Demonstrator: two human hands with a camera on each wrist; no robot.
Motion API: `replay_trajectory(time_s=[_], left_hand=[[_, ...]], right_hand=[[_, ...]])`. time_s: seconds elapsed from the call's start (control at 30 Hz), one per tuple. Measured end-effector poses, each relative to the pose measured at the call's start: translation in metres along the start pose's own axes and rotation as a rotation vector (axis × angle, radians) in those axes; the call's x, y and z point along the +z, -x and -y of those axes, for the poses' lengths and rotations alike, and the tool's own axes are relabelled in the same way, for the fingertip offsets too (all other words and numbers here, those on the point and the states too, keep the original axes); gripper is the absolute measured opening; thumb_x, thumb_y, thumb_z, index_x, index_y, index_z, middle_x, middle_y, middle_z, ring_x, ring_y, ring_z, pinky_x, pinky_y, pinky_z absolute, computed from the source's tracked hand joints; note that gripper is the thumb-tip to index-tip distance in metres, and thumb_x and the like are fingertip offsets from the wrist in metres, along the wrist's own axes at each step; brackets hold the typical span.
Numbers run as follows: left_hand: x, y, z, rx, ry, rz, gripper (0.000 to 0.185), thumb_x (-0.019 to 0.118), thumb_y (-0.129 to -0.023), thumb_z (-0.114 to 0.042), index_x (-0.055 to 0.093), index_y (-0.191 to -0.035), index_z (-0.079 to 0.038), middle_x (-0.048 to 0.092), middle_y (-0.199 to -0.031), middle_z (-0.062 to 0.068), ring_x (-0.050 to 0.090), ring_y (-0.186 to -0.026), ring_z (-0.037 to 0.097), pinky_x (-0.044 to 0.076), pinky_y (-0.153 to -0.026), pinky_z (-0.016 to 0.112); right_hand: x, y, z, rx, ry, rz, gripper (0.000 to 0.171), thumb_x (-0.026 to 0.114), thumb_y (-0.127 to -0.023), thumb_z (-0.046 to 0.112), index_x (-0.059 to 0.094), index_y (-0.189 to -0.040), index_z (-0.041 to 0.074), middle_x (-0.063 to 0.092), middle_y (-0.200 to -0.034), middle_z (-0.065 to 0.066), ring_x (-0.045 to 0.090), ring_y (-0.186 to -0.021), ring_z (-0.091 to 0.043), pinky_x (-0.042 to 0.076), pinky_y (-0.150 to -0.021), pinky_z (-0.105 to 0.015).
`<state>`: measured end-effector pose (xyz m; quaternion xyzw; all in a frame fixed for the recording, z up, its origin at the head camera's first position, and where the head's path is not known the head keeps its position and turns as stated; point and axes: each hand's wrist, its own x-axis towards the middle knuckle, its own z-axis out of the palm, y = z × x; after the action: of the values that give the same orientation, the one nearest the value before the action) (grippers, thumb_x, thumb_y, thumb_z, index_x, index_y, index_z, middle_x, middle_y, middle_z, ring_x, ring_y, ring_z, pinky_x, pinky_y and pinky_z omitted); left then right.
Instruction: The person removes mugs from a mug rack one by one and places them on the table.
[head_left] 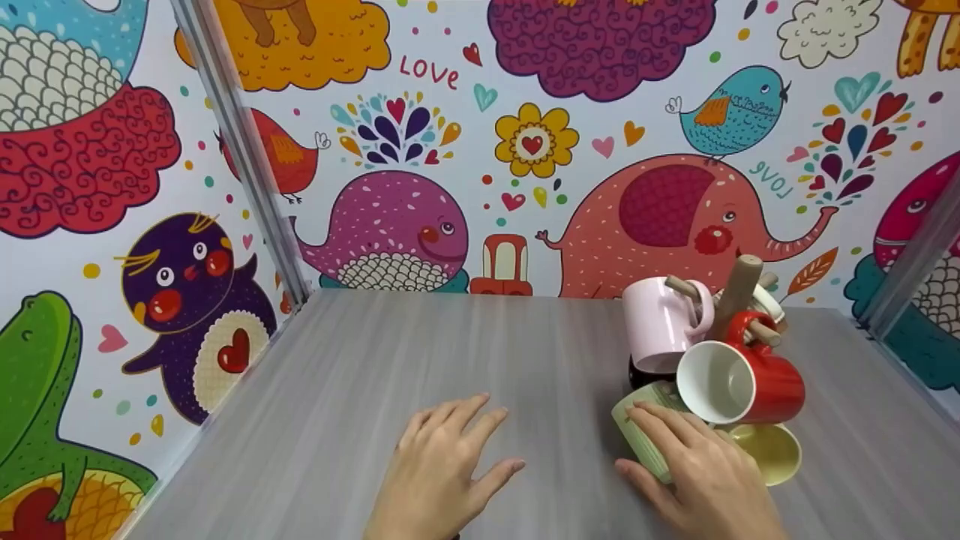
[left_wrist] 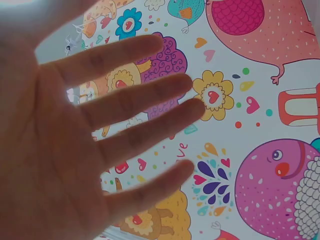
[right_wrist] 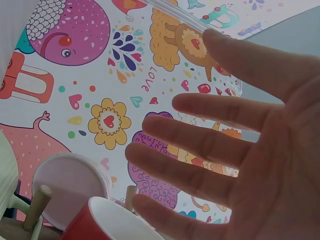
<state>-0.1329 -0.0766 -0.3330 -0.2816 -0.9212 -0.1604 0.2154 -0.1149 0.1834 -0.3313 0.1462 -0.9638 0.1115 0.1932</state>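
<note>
Mug tree (head_left: 739,289) mostly hidden behind its mugs; a dark mug behind the green mug (head_left: 646,431) is barely visible. Bare counter (head_left: 465,352) stretches ahead of my left hand (head_left: 442,469), walls beyond. Left fingers flat, spread, holding nothing. My right hand (head_left: 697,472) rests on the green mug, fingers straight, red mug (head_left: 742,382) just past them.

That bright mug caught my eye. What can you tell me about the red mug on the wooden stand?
The red mug is glossy, ceramic by the look of it, red outside and white inside. It hangs tilted on its side by its red handle from a peg of the wooden mug stand, its open mouth facing the camera. A pink mug hangs just behind it, a pale green mug sits below-left under the right hand, and a yellow mug is beneath.
</note>
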Motion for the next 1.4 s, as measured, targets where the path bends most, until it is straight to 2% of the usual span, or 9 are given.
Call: replay_trajectory(time_s=[0.17,0.33,0.43,0.7,0.8,0.93,1.03,1.17,1.4], left_hand=[[0.0,-0.001,-0.001,0.049,-0.017,-0.085,0.036,0.056,-0.087,-0.044,0.067,-0.106,-0.015,0.062,-0.11,0.002,0.058,-0.097,0.018,0.046,-0.078,0.044],[-0.001,-0.003,-0.003,0.157,0.01,-0.29,0.019,0.069,-0.08,-0.032,0.07,-0.091,-0.016,0.065,-0.09,-0.006,0.058,-0.082,0.009,0.047,-0.072,0.034],[-0.001,-0.004,-0.004,0.2,0.026,-0.382,0.012,0.072,-0.076,-0.026,0.069,-0.083,-0.017,0.063,-0.081,-0.009,0.056,-0.073,0.006,0.046,-0.068,0.03],[0.0,-0.004,-0.005,0.219,0.022,-0.436,0.008,0.073,-0.075,-0.023,0.067,-0.076,-0.018,0.058,-0.072,-0.011,0.051,-0.065,0.005,0.039,-0.058,0.022],[0.0,-0.005,-0.006,0.231,0.019,-0.452,0.008,0.072,-0.076,-0.023,0.066,-0.075,-0.018,0.058,-0.071,-0.01,0.05,-0.063,0.006,0.039,-0.058,0.023],[0.0,-0.005,-0.006,0.238,0.011,-0.463,0.007,0.072,-0.077,-0.022,0.066,-0.075,-0.019,0.057,-0.071,-0.011,0.049,-0.063,0.006,0.04,-0.06,0.024],[0.0,-0.005,-0.005,0.234,0.008,-0.461,0.007,0.072,-0.077,-0.022,0.066,-0.074,-0.019,0.057,-0.071,-0.011,0.049,-0.063,0.006,0.04,-0.06,0.024],[0.001,-0.005,-0.005,0.23,0.006,-0.449,0.007,0.071,-0.077,-0.022,0.066,-0.074,-0.018,0.058,-0.071,-0.011,0.049,-0.063,0.006,0.04,-0.06,0.024],[0.002,-0.005,-0.005,0.225,0.003,-0.439,0.007,0.071,-0.077,-0.022,0.066,-0.074,-0.019,0.058,-0.071,-0.011,0.049,-0.063,0.005,0.041,-0.061,0.025]], right_hand=[[-0.002,0.003,0.0,-0.083,-0.05,-0.239,0.044,0.077,-0.069,0.038,0.068,-0.104,0.013,0.066,-0.096,-0.003,0.063,-0.082,-0.022,0.052,-0.068,-0.04],[-0.005,0.001,-0.005,-0.258,-0.15,-0.557,0.039,0.055,-0.086,0.044,0.071,-0.086,0.008,0.067,-0.08,0.0,0.063,-0.066,-0.013,0.05,-0.065,-0.021],[-0.006,0.0,-0.009,-0.272,-0.188,-0.637,0.044,0.049,-0.089,0.045,0.071,-0.08,0.008,0.066,-0.076,0.0,0.061,-0.062,-0.013,0.048,-0.066,-0.015],[-0.017,0.007,-0.023,-0.062,-0.234,-0.644,0.044,0.061,-0.083,0.043,0.069,-0.092,0.001,0.065,-0.094,-0.009,0.051,-0.086,-0.021,0.031,-0.086,-0.009],[-0.02,0.008,-0.035,0.002,-0.216,-0.614,0.039,0.072,-0.077,0.027,0.065,-0.102,-0.001,0.058,-0.109,-0.015,0.043,-0.098,-0.028,0.026,-0.087,-0.009],[-0.021,0.011,-0.055,0.123,-0.155,-0.496,0.068,0.087,-0.052,0.005,0.056,-0.113,-0.002,0.046,-0.121,-0.019,0.036,-0.108,-0.034,0.034,-0.094,-0.034],[-0.019,0.011,-0.068,0.193,-0.122,-0.442,0.079,0.088,-0.05,0.008,0.051,-0.118,-0.002,0.041,-0.124,-0.021,0.033,-0.111,-0.038,0.031,-0.086,-0.06],[-0.015,0.011,-0.078,0.236,-0.1,-0.398,0.087,0.089,-0.05,0.013,0.046,-0.124,0.0,0.037,-0.127,-0.023,0.03,-0.113,-0.04,0.028,-0.088,-0.065],[-0.008,0.008,-0.082,0.208,-0.121,-0.351,0.098,0.09,-0.049,0.015,0.038,-0.132,0.003,0.031,-0.133,-0.024,0.026,-0.117,-0.042,0.024,-0.09,-0.066]])
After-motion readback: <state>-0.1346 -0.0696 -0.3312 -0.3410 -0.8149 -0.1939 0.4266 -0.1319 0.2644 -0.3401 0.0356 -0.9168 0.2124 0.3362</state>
